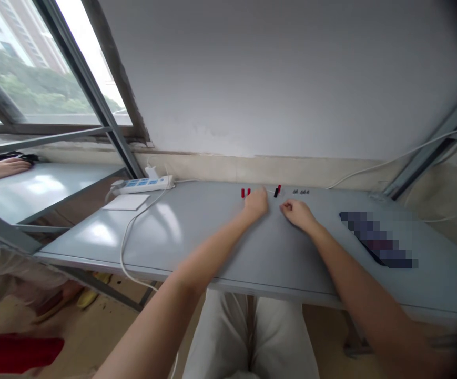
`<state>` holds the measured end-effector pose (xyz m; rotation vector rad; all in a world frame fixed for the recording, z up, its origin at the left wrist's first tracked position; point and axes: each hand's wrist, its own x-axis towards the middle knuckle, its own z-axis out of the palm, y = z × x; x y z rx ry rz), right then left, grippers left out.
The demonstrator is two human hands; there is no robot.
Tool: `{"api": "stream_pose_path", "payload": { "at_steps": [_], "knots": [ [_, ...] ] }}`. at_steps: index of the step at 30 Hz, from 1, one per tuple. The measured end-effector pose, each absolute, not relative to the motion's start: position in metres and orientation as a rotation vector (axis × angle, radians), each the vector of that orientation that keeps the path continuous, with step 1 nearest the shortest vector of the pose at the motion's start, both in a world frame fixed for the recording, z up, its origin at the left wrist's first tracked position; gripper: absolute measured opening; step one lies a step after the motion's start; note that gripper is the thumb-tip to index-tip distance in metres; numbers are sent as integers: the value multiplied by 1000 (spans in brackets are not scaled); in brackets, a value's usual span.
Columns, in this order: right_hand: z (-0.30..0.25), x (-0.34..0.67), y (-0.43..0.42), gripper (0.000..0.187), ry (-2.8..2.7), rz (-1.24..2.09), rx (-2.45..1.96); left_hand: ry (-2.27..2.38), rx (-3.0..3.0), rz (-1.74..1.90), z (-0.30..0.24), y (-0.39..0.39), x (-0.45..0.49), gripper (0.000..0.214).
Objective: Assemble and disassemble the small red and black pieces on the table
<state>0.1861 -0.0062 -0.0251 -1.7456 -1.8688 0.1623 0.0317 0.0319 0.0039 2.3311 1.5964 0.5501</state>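
My left hand (256, 202) rests far out on the grey table (196, 237), fingers curled under, right beside two small red pieces (245, 192). My right hand (297, 212) lies a little to the right, fingers pinched together; whether anything is in them is hidden. Between and beyond the hands stands a small red and black piece (277, 190). A row of tiny dark parts (301, 192) lies further right.
A white power strip (143, 185) with its cable and a white pad (126, 202) sit at the far left. A blurred dark object (378, 239) lies on the right. Another person's hand (1, 168) rests on the neighbouring table by the window.
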Motion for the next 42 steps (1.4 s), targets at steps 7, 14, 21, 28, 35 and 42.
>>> {"api": "stream_pose_path", "payload": {
  "at_steps": [7,14,21,28,35,42],
  "knots": [
    [-19,176,-12,38,-1872,376,-1536,1384,1917,819,-10,20,22,23],
    [-23,170,-14,36,-1918,494,-1434,1204,1485,996,-14,-6,16,25],
    [-23,165,-13,27,-1949,361,-1505,1197,1388,970,-12,-10,12,26],
    [-25,166,-13,22,-2011,206,-1515,1218,1403,952,-10,-12,13,28],
    [-27,169,-12,19,-2057,200,-1476,1195,1345,938,-7,-13,10,33],
    [-30,170,-12,16,-2035,215,-1475,1190,1282,956,-8,-12,10,35]
  ]
}}
